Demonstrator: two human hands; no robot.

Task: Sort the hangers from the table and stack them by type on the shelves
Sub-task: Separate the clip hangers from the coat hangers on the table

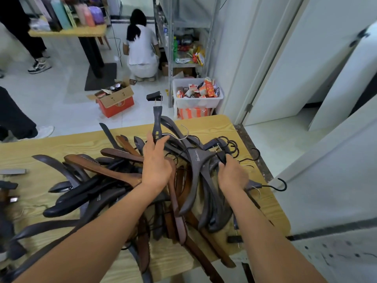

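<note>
A tangled heap of hangers [114,180] covers the yellow wooden table [212,123]: brown wooden ones, dark grey ones and black ones with hooks. My left hand [156,160] grips a dark clip hanger [157,119] with yellow characters, raised end-up over the pile, its black clip at the top. My right hand [231,173] pinches a small black clip part of a hanger [221,156] at the right side of the heap, beside a large grey hanger [195,166].
Black hooks [282,183] stick out over the table's right edge. A metal shelf rack [183,37] stands beyond the table, with a white bin of snack packets [196,96] at its foot. A crouching person [142,48] and a red cardboard box [115,101] occupy the floor.
</note>
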